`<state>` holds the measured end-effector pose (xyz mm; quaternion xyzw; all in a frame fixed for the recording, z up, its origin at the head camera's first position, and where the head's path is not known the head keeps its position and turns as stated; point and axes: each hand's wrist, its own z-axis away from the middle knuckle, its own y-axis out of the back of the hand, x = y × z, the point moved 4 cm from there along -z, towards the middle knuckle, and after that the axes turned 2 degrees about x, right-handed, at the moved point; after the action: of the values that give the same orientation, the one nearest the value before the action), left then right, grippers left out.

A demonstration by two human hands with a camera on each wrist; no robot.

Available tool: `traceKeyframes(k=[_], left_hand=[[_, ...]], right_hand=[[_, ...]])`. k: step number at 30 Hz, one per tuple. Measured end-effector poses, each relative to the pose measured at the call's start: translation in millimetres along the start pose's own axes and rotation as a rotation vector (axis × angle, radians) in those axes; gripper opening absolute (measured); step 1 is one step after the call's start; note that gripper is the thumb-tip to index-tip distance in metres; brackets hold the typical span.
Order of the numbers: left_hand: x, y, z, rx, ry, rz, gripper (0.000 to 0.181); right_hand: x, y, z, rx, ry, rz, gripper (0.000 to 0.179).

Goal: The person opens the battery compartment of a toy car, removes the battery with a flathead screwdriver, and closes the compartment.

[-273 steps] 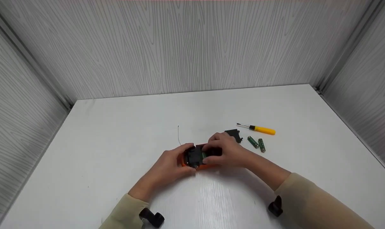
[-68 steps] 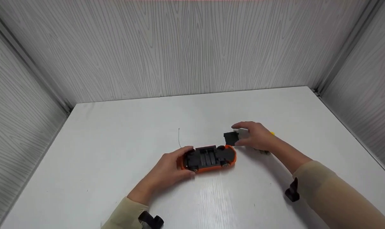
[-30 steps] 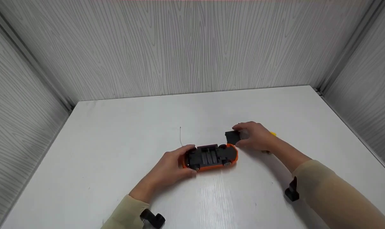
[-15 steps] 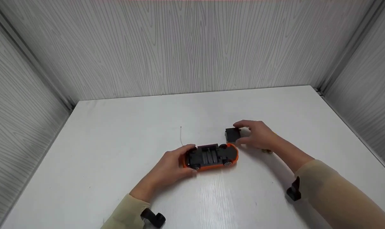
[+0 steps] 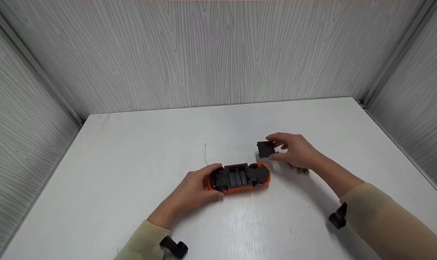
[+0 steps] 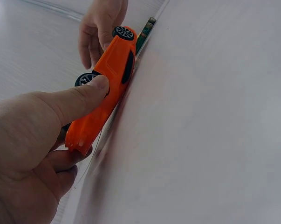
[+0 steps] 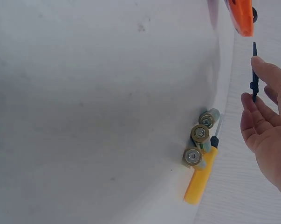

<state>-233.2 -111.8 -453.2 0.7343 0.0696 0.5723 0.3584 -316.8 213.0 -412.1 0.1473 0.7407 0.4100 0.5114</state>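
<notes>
An orange toy car [image 5: 240, 177] lies upside down, black underside up, its battery compartment uncovered with no batteries in it. My left hand [image 5: 193, 190] grips the car's left end; in the left wrist view the thumb presses along its side. Just beyond the car's right end, my right hand [image 5: 296, 150] pinches a black battery cover [image 5: 265, 149] between thumb and fingers, held above the table. The right wrist view shows that battery cover [image 7: 255, 74] edge-on. Below the right hand lie three batteries [image 7: 200, 133], mostly hidden by it in the head view.
Beside the batteries lies a yellow-handled screwdriver [image 7: 201, 177], hidden behind the right hand in the head view. A thin antenna wire [image 5: 205, 153] sticks out from the car's left end. Wood-grain panels [image 5: 211, 54] enclose the white table [image 5: 149, 141] at back and sides.
Earlier my right hand was at the compartment, where a green battery showed; now the compartment is bare. The hand moved right, took the battery cover and has raised it off the table.
</notes>
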Motion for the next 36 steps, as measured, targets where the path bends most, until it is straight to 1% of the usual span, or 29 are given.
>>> traceKeyframes(k=[8,16,20,25,31,36], left_hand=[[0.5,0.4,-0.2,0.002,-0.003,-0.014,0.081],[1.3,0.4,0.1,0.004,-0.001,-0.021,0.081],[0.0,0.8,0.4,0.005,0.002,-0.021,0.081],[-0.7,1.2,0.2,0.008,0.001,-0.022,0.081],[-0.1,0.7,0.2,0.006,0.006,-0.025,0.081],[0.7,0.4,-0.1,0.003,0.003,-0.035,0.081]], right_hand=[[-12.0,2.1,3.6,0.022,0.024,-0.010,0.058],[-22.8,1.2,9.1,0.026,0.041,-0.004,0.058],[-29.8,-1.4,11.7,0.026,0.057,-0.007,0.057],[-38.6,-6.2,14.2,0.022,0.106,-0.032,0.055],[-45.4,-12.2,16.9,0.006,0.157,-0.035,0.055],[-49.2,-17.7,19.6,-0.016,0.163,-0.014,0.055]])
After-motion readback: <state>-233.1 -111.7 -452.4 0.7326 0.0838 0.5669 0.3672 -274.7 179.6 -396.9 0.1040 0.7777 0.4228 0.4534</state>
